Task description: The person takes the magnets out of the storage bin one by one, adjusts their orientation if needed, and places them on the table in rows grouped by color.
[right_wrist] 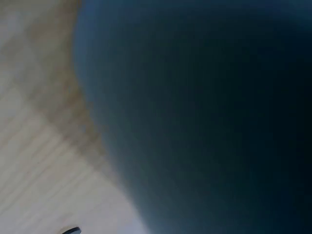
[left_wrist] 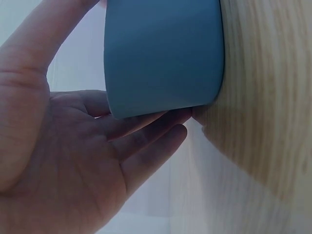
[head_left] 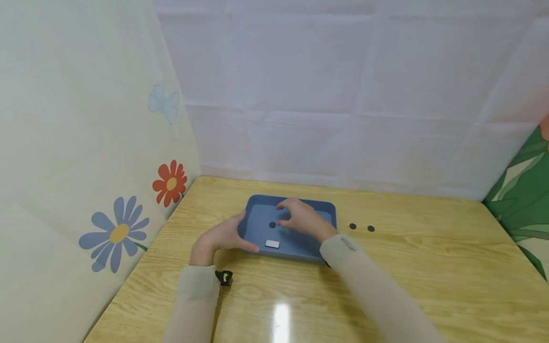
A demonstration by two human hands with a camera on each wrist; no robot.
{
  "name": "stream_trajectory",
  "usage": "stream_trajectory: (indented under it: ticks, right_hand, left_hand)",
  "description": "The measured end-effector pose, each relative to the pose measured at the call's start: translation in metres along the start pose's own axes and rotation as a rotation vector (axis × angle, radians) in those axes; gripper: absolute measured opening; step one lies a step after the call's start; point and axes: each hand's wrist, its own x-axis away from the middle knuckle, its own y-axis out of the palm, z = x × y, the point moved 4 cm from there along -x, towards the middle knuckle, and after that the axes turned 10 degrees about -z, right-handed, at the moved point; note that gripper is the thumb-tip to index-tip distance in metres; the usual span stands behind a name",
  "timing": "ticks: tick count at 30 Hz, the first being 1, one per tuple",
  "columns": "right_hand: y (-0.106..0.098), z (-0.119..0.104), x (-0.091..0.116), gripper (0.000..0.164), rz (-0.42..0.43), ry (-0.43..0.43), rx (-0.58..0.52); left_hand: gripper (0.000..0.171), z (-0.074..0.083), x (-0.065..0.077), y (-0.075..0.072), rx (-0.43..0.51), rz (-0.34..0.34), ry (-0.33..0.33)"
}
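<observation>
A blue rectangular tray (head_left: 300, 247) lies on the wooden table. At its left end my left hand (head_left: 223, 234) holds it, thumb by the front wall and fingers along the outer left side; the left wrist view shows the fingers against the tray wall (left_wrist: 163, 58). Over the tray's middle hovers my right hand (head_left: 302, 219), its thumb and forefinger curved and apart, nothing visible between the tips. Just left of those tips, a small black disc (head_left: 272, 225) lies on the tray floor. Nearer the front wall is a white rectangular piece (head_left: 272, 244). The right wrist view misses the fingers.
Two more black discs, one nearer (head_left: 352, 226) and one farther right (head_left: 371, 228), lie on the table right of the tray. A pale hanging sheet (head_left: 300, 95) closes off the back. Flower-printed cloth (head_left: 119, 233) borders the left side.
</observation>
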Motion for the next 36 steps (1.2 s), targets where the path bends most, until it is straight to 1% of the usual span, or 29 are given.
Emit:
stream_trajectory:
  ticks: [5, 11, 14, 17, 21, 26, 31, 36]
  right_hand:
    - [0.009, -0.003, -0.005, 0.047, -0.021, -0.017, 0.03]
    - [0.019, -0.005, -0.008, 0.043, -0.002, -0.051, 0.101]
    - [0.021, -0.006, -0.008, 0.041, 0.013, -0.045, 0.119]
    - [0.024, -0.006, -0.009, 0.036, 0.032, -0.025, 0.13]
    - [0.025, -0.006, -0.01, 0.026, 0.061, -0.007, 0.11]
    - [0.026, -0.007, -0.011, 0.016, 0.086, 0.007, 0.07]
    - [0.026, -0.008, -0.012, 0.014, 0.083, 0.014, 0.08]
    - [0.026, -0.009, -0.011, 0.014, 0.081, 0.007, 0.063]
  left_hand:
    - [0.134, 0.001, 0.0, 0.0, -0.002, -0.003, 0.002]
    - [0.133, 0.002, -0.001, 0.0, -0.005, -0.005, 0.016]
    - [0.132, 0.004, -0.002, -0.001, -0.003, -0.007, 0.037]
    - [0.132, 0.006, -0.002, -0.001, -0.003, -0.008, 0.038]
    - [0.133, 0.007, -0.002, -0.002, -0.009, -0.009, 0.021]
    - [0.132, 0.007, -0.002, -0.002, 0.004, -0.01, 0.029]
    - [0.132, 0.006, -0.001, -0.001, -0.001, -0.009, 0.013]
    - [0.132, 0.004, 0.001, -0.001, 0.001, -0.002, 0.0]
